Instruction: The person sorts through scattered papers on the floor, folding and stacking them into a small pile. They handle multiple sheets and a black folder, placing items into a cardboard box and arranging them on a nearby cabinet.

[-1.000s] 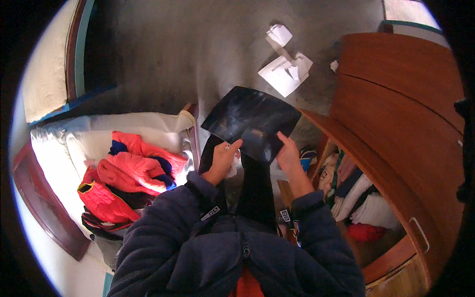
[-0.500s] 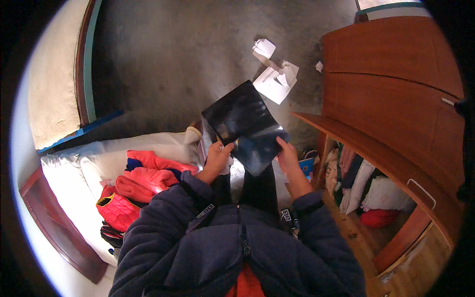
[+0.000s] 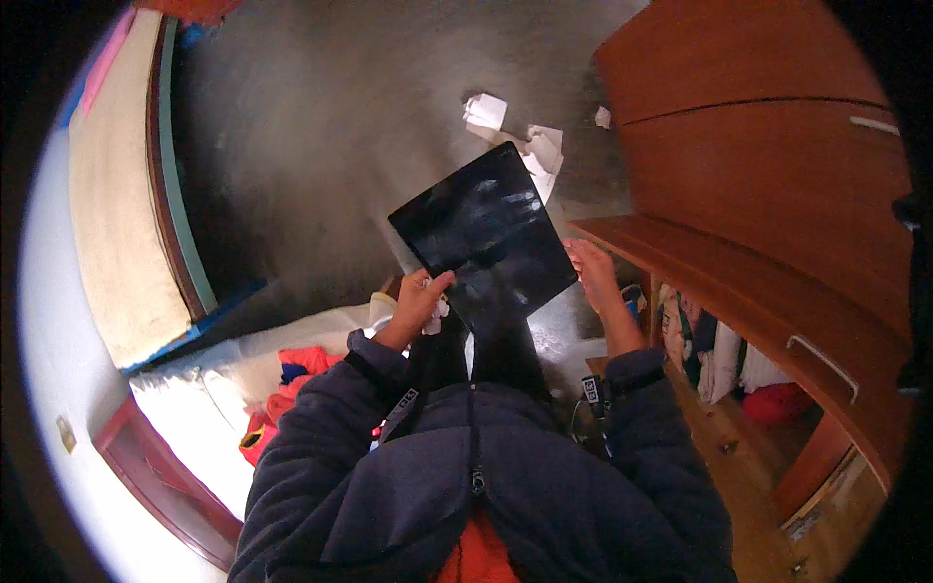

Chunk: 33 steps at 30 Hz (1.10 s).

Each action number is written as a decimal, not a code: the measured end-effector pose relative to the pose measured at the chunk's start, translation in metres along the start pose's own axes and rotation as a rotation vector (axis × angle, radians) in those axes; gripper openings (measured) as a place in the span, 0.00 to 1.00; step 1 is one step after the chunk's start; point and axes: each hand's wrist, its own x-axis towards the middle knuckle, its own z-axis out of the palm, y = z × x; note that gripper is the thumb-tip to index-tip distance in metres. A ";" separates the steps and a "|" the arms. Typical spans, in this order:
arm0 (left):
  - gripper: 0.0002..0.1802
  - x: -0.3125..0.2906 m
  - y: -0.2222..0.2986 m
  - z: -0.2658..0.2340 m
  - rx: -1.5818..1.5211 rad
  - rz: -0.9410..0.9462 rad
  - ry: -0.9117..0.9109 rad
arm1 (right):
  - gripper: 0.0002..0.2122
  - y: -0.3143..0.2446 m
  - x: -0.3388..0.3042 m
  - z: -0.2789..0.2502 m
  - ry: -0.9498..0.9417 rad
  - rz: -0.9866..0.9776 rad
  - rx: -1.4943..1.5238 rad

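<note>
A large dark glossy sheet with pale smudged shapes, which looks like an X-ray film [image 3: 481, 228], is held out in front of me, tilted. My left hand [image 3: 418, 306] pinches its lower left edge, the thumb lying on top. Something white and crumpled, like tissue [image 3: 434, 319], shows under that hand. Beside the film's right corner is my right hand [image 3: 595, 272], its fingers loosely bent and partly apart. The fingertips are at the edge of the film; whether they touch it is hard to see.
Torn white papers [image 3: 544, 160] lie on the grey floor [image 3: 321, 117] beyond the film. To the right stands a brown wooden cabinet [image 3: 739, 146] with clothes [image 3: 724, 360] in its lower opening. On the left, red clothing [image 3: 311, 360] lies on a white-covered bed [image 3: 194, 398].
The film, bent in two panels before, now spreads nearly flat. My right hand has moved right and up from its lower edge to its right corner. The whole view has shifted slightly.
</note>
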 end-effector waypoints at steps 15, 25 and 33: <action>0.12 0.061 0.109 0.058 0.220 -0.055 -0.064 | 0.10 -0.123 -0.006 0.004 0.112 -0.234 -0.038; 0.11 0.120 0.166 0.045 0.139 0.091 -0.225 | 0.11 -0.150 -0.011 0.045 0.421 -0.285 -0.050; 0.14 0.134 0.205 0.068 0.196 -0.162 -0.259 | 0.09 -0.127 0.008 0.040 0.362 -0.419 0.025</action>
